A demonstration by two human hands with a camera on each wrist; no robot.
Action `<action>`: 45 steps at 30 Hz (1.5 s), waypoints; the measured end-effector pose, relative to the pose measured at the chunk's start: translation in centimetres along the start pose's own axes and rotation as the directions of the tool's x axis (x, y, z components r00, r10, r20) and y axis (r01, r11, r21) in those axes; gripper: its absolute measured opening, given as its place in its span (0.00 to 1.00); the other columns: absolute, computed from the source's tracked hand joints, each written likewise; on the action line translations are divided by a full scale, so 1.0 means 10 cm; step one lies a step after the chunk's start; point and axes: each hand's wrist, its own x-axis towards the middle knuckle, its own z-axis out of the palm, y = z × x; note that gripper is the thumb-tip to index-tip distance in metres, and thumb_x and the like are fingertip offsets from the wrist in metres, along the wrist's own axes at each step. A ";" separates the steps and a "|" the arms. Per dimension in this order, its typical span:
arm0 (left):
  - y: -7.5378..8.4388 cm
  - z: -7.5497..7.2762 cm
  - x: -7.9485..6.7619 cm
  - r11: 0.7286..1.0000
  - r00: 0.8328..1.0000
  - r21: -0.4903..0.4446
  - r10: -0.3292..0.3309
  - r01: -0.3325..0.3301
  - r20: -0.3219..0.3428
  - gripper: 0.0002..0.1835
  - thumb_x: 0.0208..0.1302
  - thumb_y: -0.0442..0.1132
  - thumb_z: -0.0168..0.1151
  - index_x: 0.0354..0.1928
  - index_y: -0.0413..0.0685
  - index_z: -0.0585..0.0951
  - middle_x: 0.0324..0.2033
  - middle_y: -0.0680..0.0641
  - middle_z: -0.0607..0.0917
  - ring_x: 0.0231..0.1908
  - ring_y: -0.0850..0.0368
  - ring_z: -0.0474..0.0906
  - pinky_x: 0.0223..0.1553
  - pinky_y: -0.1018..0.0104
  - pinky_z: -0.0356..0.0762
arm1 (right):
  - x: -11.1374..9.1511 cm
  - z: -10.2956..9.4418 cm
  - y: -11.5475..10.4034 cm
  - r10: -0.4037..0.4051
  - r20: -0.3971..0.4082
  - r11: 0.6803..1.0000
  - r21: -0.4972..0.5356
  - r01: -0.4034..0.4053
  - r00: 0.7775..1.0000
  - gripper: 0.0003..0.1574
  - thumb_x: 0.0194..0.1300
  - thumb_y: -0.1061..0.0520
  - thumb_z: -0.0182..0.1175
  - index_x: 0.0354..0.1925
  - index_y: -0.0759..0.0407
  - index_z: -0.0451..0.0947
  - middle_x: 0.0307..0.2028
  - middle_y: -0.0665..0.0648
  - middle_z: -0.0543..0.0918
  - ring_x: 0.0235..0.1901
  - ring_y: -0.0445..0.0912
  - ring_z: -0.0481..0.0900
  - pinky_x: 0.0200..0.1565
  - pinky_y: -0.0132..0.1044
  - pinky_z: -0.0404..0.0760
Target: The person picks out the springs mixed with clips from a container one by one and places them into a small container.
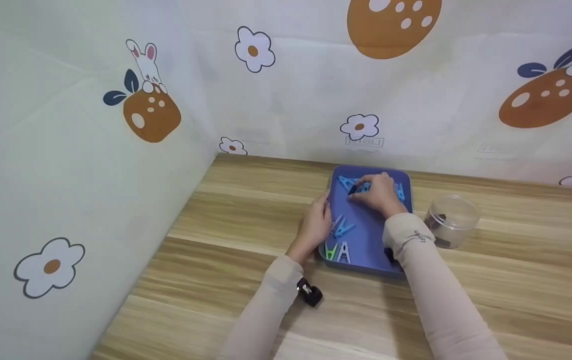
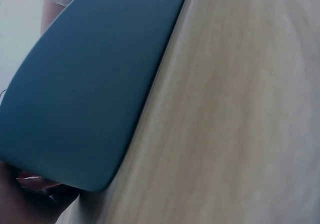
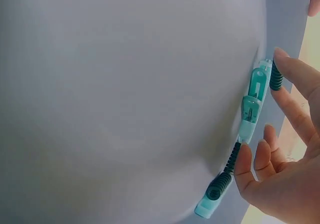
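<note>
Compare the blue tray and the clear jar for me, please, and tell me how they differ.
The blue tray is opaque, while the clear jar is see-through. The tray is a long rectangle with rounded corners; the jar is round. The tray covers a larger area than the jar. Both stand on the wooden table.

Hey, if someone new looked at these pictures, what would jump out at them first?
Probably the blue tray on the wooden table, with bright blue clothespins in it and a green one near its lower left corner. Inside it, the right hand pinches a dark ridged piece. Next might come the cartoon rabbit above an orange fruit, printed on the backdrop at the picture's left.
</note>
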 end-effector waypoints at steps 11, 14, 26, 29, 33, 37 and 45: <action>0.00 0.00 0.00 1.000 1.000 -0.028 0.014 -0.014 0.003 0.25 0.82 0.30 0.43 0.75 0.33 0.69 0.71 0.32 0.75 0.73 0.39 0.71 0.75 0.48 0.69 | -0.04 -0.05 -0.07 0.003 0.016 1.000 -0.007 -0.003 1.000 0.27 0.67 0.53 0.71 0.59 0.67 0.84 0.65 0.75 0.72 0.69 0.70 0.63 0.74 0.66 0.61; 0.00 0.00 0.00 0.999 1.000 -0.040 0.022 -0.022 -0.001 0.24 0.81 0.29 0.43 0.74 0.30 0.70 0.70 0.31 0.75 0.72 0.38 0.71 0.75 0.47 0.68 | -0.06 -0.06 -0.08 -0.001 0.017 1.000 -0.004 0.001 1.000 0.27 0.67 0.54 0.71 0.59 0.67 0.84 0.64 0.75 0.72 0.68 0.69 0.64 0.73 0.66 0.63; -0.01 -0.01 -0.01 1.000 1.000 -0.023 -0.018 0.018 0.013 0.25 0.83 0.31 0.43 0.76 0.34 0.68 0.71 0.32 0.74 0.72 0.39 0.71 0.75 0.48 0.69 | -0.14 -0.08 -0.12 -0.052 -0.015 0.999 0.001 0.052 0.999 0.25 0.66 0.56 0.72 0.56 0.71 0.84 0.61 0.76 0.77 0.63 0.69 0.71 0.68 0.64 0.72; -0.01 -0.02 -0.01 0.999 0.999 -0.028 -0.027 0.027 0.017 0.25 0.83 0.31 0.43 0.77 0.34 0.68 0.71 0.31 0.74 0.72 0.39 0.71 0.74 0.48 0.70 | -0.18 -0.09 -0.15 -0.046 -0.011 0.999 0.007 0.046 0.999 0.25 0.67 0.56 0.71 0.57 0.71 0.84 0.63 0.76 0.77 0.65 0.68 0.71 0.69 0.64 0.72; 0.00 -0.01 -0.02 0.999 0.999 -0.015 -0.034 0.034 0.017 0.25 0.83 0.32 0.44 0.77 0.35 0.68 0.70 0.32 0.76 0.71 0.39 0.73 0.73 0.49 0.71 | -0.22 -0.10 -0.17 -0.047 -0.013 0.999 0.001 0.047 0.999 0.25 0.68 0.56 0.71 0.57 0.71 0.83 0.63 0.75 0.77 0.65 0.68 0.72 0.69 0.64 0.72; 0.01 -0.01 -0.02 0.999 0.999 0.011 -0.035 0.035 0.006 0.25 0.83 0.32 0.44 0.77 0.37 0.69 0.68 0.32 0.78 0.68 0.39 0.76 0.70 0.47 0.75 | -0.25 -0.12 -0.18 -0.049 -0.018 0.999 -0.002 0.049 0.999 0.25 0.68 0.56 0.71 0.57 0.71 0.83 0.62 0.75 0.78 0.64 0.67 0.73 0.69 0.63 0.73; 0.02 0.00 -0.01 0.998 0.999 0.030 -0.047 0.047 -0.002 0.25 0.83 0.33 0.45 0.77 0.40 0.70 0.63 0.32 0.82 0.58 0.42 0.82 0.61 0.47 0.82 | -0.32 -0.13 -0.23 -0.023 -0.021 1.000 -0.018 0.023 1.000 0.27 0.67 0.54 0.72 0.58 0.69 0.83 0.62 0.74 0.77 0.58 0.63 0.73 0.65 0.61 0.75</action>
